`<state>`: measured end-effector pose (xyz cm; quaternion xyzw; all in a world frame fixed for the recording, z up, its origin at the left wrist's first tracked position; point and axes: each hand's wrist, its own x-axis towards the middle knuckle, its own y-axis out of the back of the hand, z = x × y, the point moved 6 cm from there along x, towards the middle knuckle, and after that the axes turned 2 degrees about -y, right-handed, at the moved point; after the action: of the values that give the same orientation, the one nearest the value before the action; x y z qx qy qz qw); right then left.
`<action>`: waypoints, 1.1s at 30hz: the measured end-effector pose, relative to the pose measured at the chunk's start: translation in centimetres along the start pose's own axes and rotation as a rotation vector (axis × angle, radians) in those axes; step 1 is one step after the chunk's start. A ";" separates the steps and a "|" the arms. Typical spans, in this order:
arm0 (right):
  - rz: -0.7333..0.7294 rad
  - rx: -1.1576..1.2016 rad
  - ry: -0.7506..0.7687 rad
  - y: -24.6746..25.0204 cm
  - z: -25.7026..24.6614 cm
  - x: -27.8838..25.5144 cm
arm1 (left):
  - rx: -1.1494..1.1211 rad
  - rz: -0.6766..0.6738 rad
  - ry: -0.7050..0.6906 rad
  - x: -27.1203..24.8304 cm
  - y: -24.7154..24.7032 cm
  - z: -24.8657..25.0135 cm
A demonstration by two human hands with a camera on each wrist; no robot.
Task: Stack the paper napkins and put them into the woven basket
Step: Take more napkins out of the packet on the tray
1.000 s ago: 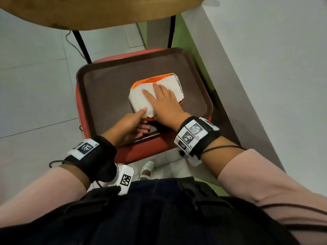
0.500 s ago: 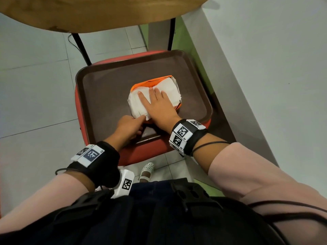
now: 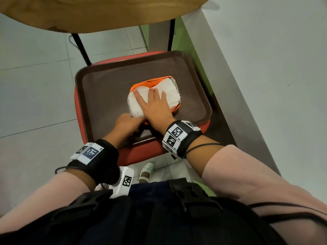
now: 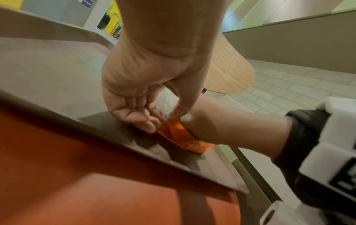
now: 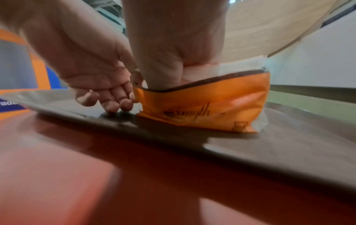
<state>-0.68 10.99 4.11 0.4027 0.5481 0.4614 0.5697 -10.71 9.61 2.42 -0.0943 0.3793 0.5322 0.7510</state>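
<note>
Head view: my right hand (image 3: 155, 106) lies flat, fingers straight, on the napkins (image 3: 169, 93) in their orange wrapper (image 5: 204, 109); beside it my left hand (image 3: 126, 123) pinches the near edge — tugging could tear it

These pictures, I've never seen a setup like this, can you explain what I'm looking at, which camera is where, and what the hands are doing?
No machine here: a person wears one camera on the head and one on each wrist.

The head view looks down at a brown tray lying on a red chair seat. On the tray is a pack of white paper napkins in an orange wrapper.

The right hand lies flat on the napkins, fingers straight. The left hand pinches the pack's near corner, seen best in the left wrist view.

The right wrist view shows the pack side-on. No woven basket is in view.
</note>
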 end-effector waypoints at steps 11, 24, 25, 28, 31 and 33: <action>0.134 0.084 0.018 1.0 0.9 0.2 | 0.103 0.072 -0.030 1.3 0.2 -0.6; 0.282 1.103 -0.091 6.4 5.7 -2.5 | -0.223 0.109 0.065 2.0 0.3 -0.4; 0.285 1.212 -0.130 6.6 6.2 -2.7 | -0.212 0.114 0.060 1.8 0.3 -0.2; 0.316 1.510 -0.196 7.4 7.0 -3.5 | -0.141 0.102 0.038 0.8 0.5 0.8; 0.372 1.673 -0.203 8.5 7.7 -4.4 | 0.241 -0.019 0.002 -1.2 1.5 2.6; 0.432 1.660 -0.212 9.4 8.3 -5.3 | 0.472 -0.080 -0.096 -2.6 2.3 4.7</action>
<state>6.95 8.60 15.14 0.8248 0.5633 -0.0301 0.0390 -10.89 11.26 8.03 0.0942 0.4529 0.4024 0.7900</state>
